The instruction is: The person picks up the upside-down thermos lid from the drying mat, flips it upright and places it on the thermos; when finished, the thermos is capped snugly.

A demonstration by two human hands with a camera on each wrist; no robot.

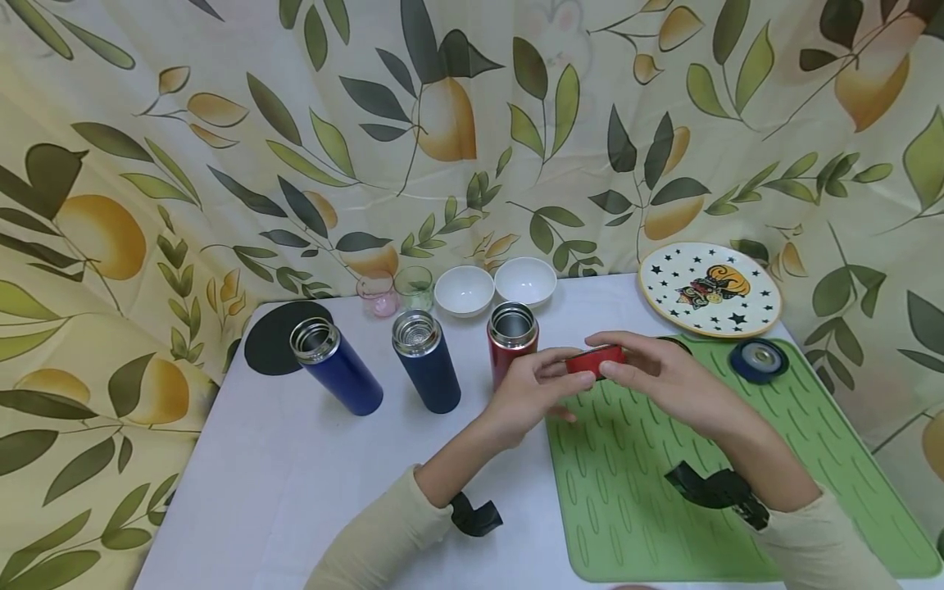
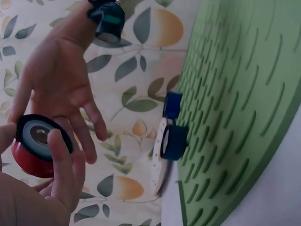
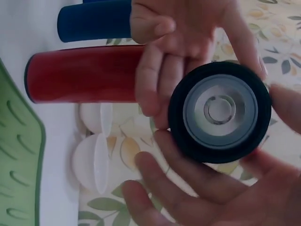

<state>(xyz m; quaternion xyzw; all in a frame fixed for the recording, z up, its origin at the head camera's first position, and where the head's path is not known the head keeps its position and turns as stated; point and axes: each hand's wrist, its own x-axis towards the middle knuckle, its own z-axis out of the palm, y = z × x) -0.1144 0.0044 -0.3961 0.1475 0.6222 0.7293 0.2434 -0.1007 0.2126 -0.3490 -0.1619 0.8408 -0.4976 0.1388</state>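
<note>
Between my two hands is a red bottle lid [image 1: 594, 361], held above the table near the left edge of the green mat. My left hand [image 1: 525, 395] pinches one side of it with thumb and fingers. On the opposite side, my right hand [image 1: 659, 375] grips the rim. The right wrist view shows the lid's underside [image 3: 219, 111], with a dark ring and a silvery centre. Just behind my left hand stands an uncapped red bottle [image 1: 509, 336], its lower part hidden. To its left are an uncapped navy bottle [image 1: 430, 370] and an uncapped blue bottle [image 1: 341, 375].
On the green mat [image 1: 664, 492] lie a dark blue lid [image 1: 758, 360] and another lid, mostly hidden by my right hand. White bowls [image 1: 465, 292], small glasses [image 1: 415, 287], a black round mat [image 1: 274, 338] and a star-patterned plate [image 1: 708, 315] line the back.
</note>
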